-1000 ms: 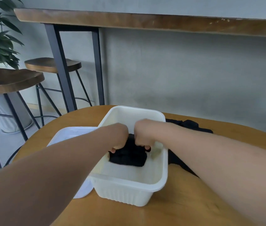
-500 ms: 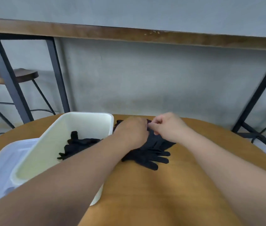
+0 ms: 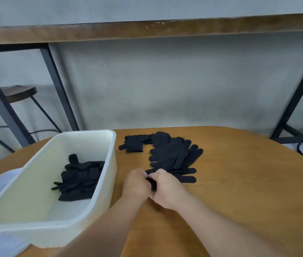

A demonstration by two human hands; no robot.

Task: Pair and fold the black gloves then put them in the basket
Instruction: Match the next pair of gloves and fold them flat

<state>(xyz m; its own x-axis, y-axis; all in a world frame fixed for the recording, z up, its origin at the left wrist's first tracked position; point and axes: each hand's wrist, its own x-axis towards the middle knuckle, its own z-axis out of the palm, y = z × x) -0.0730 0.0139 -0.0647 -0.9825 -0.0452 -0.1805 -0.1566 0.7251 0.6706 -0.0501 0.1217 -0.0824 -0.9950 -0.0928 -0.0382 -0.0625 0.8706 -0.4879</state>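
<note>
Head view, both hands [image 3: 152, 184] pinching black glove [image 3: 151, 181], basket [image 3: 102, 184] beside.

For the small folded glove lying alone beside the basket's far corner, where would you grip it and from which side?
Pinch the folded glove across its thick folded body, coming from above and the near side. It lies flat on the table, apart from the glove pile, with the basket wall close on its left.

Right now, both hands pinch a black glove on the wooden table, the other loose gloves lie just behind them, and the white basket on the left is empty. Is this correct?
Not quite: the head view shows the white basket is not empty; folded black gloves lie inside. The rest holds: the left hand and right hand pinch a black glove on the wooden table, with the loose gloves just behind.
</note>
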